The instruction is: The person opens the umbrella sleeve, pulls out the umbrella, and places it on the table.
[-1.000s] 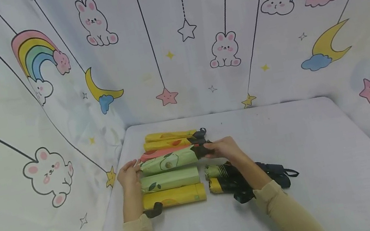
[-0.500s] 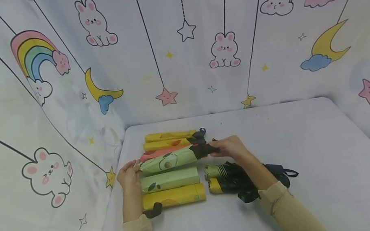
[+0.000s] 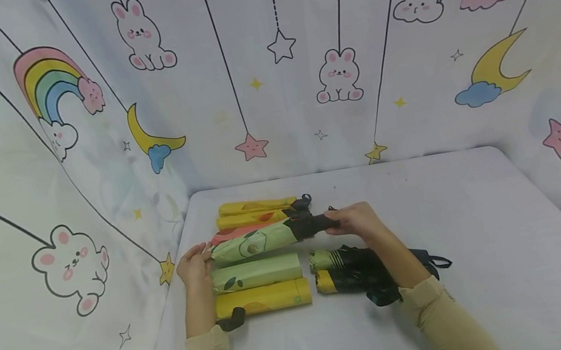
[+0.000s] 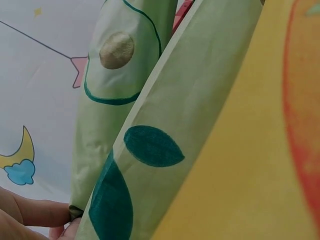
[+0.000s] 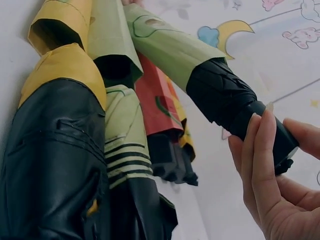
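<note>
The umbrella (image 3: 304, 228) was found at the centre of the head view, lying aslant, its right end higher in the frame than its left. Most of its length sat inside a green sleeve (image 3: 253, 243); gathered black cloth and the handle (image 5: 272, 137) projected from the right end.

The left hand (image 3: 195, 267) pinched the sleeve's left end, as its fingers at the lower left of the left wrist view confirmed. The right hand (image 3: 358, 222) grasped the handle, thumb on one side and fingers on the other.

Handling was assessed as follows. The umbrella was judged light and rigid along its core. Its cloth showed loose folds and appeared soft, liable to bunch at the sleeve's mouth. The sleeve looked thin and creased, likely to crumple if squeezed hard. The handle appeared smooth and could prove slippery; breakage seemed unlikely. The handle was rated the firmest hold, with the sleeve's far left end the best counter-hold; the mouth was thought a poor place, since pressure there would trap the cloth.

Just below in the head view lay a flat green sleeve (image 3: 269, 271) and a yellow sleeve (image 3: 279, 295), with two bare umbrellas (image 3: 330, 280) to their right.
</note>
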Motion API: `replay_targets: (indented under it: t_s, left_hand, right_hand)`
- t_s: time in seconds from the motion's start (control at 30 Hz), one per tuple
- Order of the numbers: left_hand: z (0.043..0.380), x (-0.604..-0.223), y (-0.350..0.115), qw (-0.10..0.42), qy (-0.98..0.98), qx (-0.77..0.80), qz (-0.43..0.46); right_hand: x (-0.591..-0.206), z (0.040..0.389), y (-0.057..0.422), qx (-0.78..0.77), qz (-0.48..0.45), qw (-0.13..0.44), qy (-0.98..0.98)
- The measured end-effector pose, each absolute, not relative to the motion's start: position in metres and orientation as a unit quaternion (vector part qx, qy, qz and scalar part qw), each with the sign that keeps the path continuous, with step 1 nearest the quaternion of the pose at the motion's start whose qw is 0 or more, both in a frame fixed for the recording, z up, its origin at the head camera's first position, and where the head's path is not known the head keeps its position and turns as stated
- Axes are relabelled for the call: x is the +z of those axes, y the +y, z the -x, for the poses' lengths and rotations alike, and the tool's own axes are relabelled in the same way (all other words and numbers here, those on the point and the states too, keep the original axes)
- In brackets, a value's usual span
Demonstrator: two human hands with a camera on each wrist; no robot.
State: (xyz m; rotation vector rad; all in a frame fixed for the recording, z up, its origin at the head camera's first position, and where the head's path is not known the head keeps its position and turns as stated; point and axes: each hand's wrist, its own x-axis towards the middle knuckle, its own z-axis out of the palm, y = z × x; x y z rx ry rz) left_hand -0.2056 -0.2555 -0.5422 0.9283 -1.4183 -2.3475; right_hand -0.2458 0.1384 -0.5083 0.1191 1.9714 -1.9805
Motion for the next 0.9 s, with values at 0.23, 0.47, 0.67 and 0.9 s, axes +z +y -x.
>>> replay_targets:
  t_s: [0.23,0.47,0.67,0.9]
  left_hand:
    - [0.206,-0.542,-0.255,0.114,-0.486,-0.804,-0.323]
    - [0.207,-0.541,-0.255,0.113,-0.488,-0.803,-0.324]
    - [0.206,-0.541,-0.256,0.112,-0.49,-0.802,-0.323]
    - [0.205,-0.538,-0.257,0.109,-0.483,-0.807,-0.321]
  right_hand:
    - [-0.503,0.243,0.147,-0.69,-0.045,0.171,0.701]
    - [-0.5,0.241,0.154,-0.7,-0.031,0.173,0.693]
    - [-0.501,0.24,0.157,-0.702,-0.023,0.172,0.69]
    - [-0.501,0.24,0.161,-0.71,-0.027,0.173,0.683]
